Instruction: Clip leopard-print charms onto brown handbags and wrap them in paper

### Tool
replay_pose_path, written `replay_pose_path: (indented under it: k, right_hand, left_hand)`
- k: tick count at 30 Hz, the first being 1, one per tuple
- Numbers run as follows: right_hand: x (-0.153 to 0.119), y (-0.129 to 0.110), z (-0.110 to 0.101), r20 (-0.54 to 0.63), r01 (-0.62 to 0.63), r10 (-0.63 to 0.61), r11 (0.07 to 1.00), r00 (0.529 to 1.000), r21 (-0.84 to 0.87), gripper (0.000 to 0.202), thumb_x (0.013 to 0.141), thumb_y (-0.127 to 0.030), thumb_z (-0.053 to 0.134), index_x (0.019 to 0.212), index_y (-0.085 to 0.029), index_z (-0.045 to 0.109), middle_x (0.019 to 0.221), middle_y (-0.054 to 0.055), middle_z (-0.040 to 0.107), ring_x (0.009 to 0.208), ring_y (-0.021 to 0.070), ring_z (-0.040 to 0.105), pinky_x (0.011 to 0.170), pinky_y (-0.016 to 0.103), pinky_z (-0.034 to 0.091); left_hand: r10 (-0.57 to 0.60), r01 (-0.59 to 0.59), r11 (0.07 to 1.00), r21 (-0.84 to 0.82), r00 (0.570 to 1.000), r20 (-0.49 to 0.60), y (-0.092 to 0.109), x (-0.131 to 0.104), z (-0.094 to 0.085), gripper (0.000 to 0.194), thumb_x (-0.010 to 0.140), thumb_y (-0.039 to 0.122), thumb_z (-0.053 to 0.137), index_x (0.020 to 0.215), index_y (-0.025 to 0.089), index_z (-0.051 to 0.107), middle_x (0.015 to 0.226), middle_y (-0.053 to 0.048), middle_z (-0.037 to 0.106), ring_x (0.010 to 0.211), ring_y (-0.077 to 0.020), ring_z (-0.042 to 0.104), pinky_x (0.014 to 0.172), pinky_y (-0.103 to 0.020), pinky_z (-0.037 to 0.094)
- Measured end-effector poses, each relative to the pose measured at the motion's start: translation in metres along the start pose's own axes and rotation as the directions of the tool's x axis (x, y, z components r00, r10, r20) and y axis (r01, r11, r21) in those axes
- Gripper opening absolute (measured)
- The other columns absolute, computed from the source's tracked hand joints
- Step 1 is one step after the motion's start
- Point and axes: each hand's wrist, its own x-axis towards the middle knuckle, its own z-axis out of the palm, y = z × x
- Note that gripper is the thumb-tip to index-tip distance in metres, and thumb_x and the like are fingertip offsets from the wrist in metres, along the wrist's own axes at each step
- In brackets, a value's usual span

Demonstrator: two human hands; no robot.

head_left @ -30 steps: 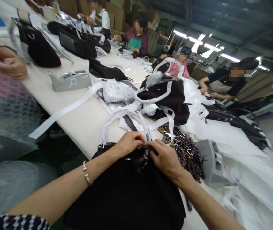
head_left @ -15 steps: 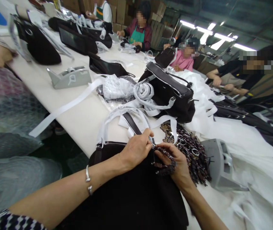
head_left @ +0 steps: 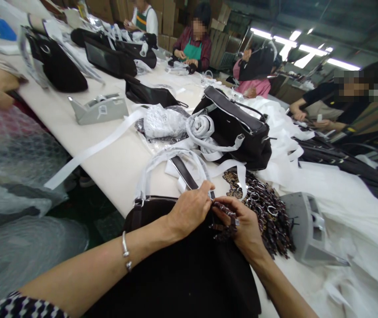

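Note:
A dark handbag [head_left: 175,274] lies in front of me, its handle [head_left: 175,152] wrapped in pale plastic. At the handle's right end, my left hand [head_left: 190,211] is closed with its fingertips pinched on the hardware there. Right beside it, my right hand [head_left: 246,223] grips a dark beaded bag charm [head_left: 225,216], its upper end touching the left fingertips. The small fitting between the fingertips is mostly hidden. A pile of similar beaded charms [head_left: 270,214] with metal rings lies just past my right hand.
A grey tape dispenser [head_left: 308,229] stands at right, another tape dispenser [head_left: 101,108] at upper left. Ahead on the white table [head_left: 105,154] sits a black handbag [head_left: 233,128] beside a plastic-wrapped bundle [head_left: 164,121]. Bubble wrap [head_left: 19,247] fills the lower left. Several people work around the table.
Both my hands stay at the handle end with small finger shifts; the charm hangs a little differently. Across the table, a person in pink has lifted a black bag.

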Motion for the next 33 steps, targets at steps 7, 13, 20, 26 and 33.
replay_pose_path:
  k: [7, 13, 20, 26, 33]
  right_hand:
    - [0.017, -0.002, -0.009, 0.071, 0.029, -0.022, 0.994, 0.997, -0.102, 0.022, 0.082, -0.032, 0.063, 0.1, -0.019, 0.067, 0.091, 0.005, 0.074, 0.082, 0.0195, 0.07, 0.079, 0.032, 0.054]
    - [0.023, -0.012, -0.007, 0.125, 0.011, 0.028, 0.953, 0.992, -0.302, 0.022, 0.076, -0.024, 0.063, 0.097, -0.019, 0.068, 0.083, 0.002, 0.073, 0.073, 0.0168, 0.068, 0.069, 0.027, 0.049]
    - [0.022, -0.028, 0.007, 0.176, 0.089, 0.007, 0.843, 0.984, -0.53, 0.027, 0.072, -0.013, 0.056, 0.096, -0.022, 0.066, 0.077, -0.001, 0.072, 0.073, 0.0165, 0.066, 0.07, 0.027, 0.044]
    - [0.015, -0.028, 0.017, 0.157, 0.054, 0.076, 0.722, 0.985, -0.69, 0.03, 0.076, -0.016, 0.057, 0.104, -0.025, 0.062, 0.082, 0.0, 0.073, 0.076, 0.0206, 0.068, 0.065, 0.028, 0.038]
    - [0.009, -0.027, 0.021, 0.179, 0.096, 0.054, 0.675, 0.982, -0.731, 0.033, 0.077, -0.016, 0.061, 0.108, -0.027, 0.06, 0.085, -0.001, 0.073, 0.079, 0.0216, 0.068, 0.063, 0.027, 0.036]
  left_hand:
    - [0.028, -0.028, 0.998, 0.053, 1.0, 0.015, -0.006, -0.004, 0.005, 0.033, 0.091, 0.019, 0.05, 0.124, 0.023, 0.044, 0.086, -0.002, 0.067, 0.081, -0.021, 0.068, 0.072, -0.028, 0.05]
    - [-0.003, 0.003, 0.999, -0.041, 1.0, -0.008, -0.007, -0.003, 0.005, 0.033, 0.088, 0.014, 0.05, 0.12, 0.023, 0.045, 0.084, -0.001, 0.067, 0.079, -0.0192, 0.068, 0.072, -0.026, 0.049]
    - [-0.087, 0.076, 0.967, -0.242, 0.996, -0.032, -0.019, -0.012, 0.016, 0.037, 0.083, 0.01, 0.053, 0.116, 0.024, 0.05, 0.077, 0.003, 0.067, 0.074, -0.0171, 0.067, 0.07, -0.025, 0.048]
    - [-0.133, 0.129, 0.945, -0.299, 0.991, 0.008, -0.025, -0.017, 0.018, 0.038, 0.078, 0.007, 0.055, 0.111, 0.024, 0.053, 0.074, 0.004, 0.066, 0.071, -0.0159, 0.065, 0.067, -0.024, 0.046]
    - [-0.265, 0.308, 0.834, -0.457, 0.951, 0.158, -0.03, -0.006, 0.013, 0.034, 0.07, 0.009, 0.06, 0.101, 0.019, 0.052, 0.058, 0.008, 0.058, 0.053, -0.012, 0.056, 0.052, -0.021, 0.038]
